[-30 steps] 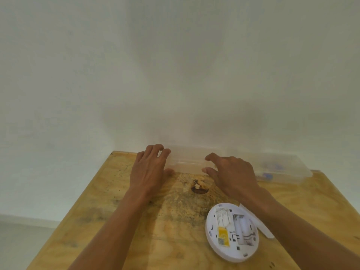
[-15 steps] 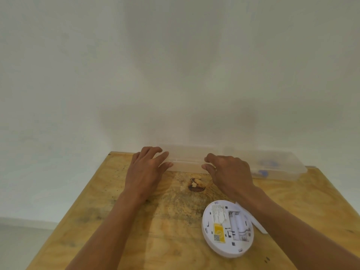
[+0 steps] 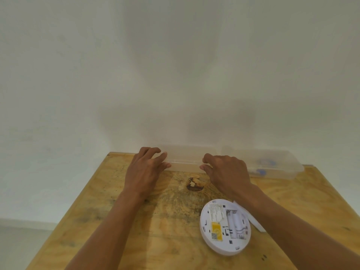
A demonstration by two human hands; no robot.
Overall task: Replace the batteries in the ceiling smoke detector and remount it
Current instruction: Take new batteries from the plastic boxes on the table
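Two hands meet a clear plastic box (image 3: 183, 159) at the tabletop's (image 3: 136, 227) far edge: left hand (image 3: 145, 168) grasps its left end, right hand (image 3: 227, 172) pinches its front rim. Blurred blue items (image 3: 266, 165) lie inside, rightward. Smoke detector (image 3: 225, 227) lies face-down nearer, white batteries (image 3: 236, 224) seated.

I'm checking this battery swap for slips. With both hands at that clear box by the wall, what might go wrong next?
Two risks, both guesses:
1. The translucent plastic box lies at the wooden table's back edge; prying its lid may jerk it.
2. The round white smoke detector lies open under the right forearm; pulling back may knock it.
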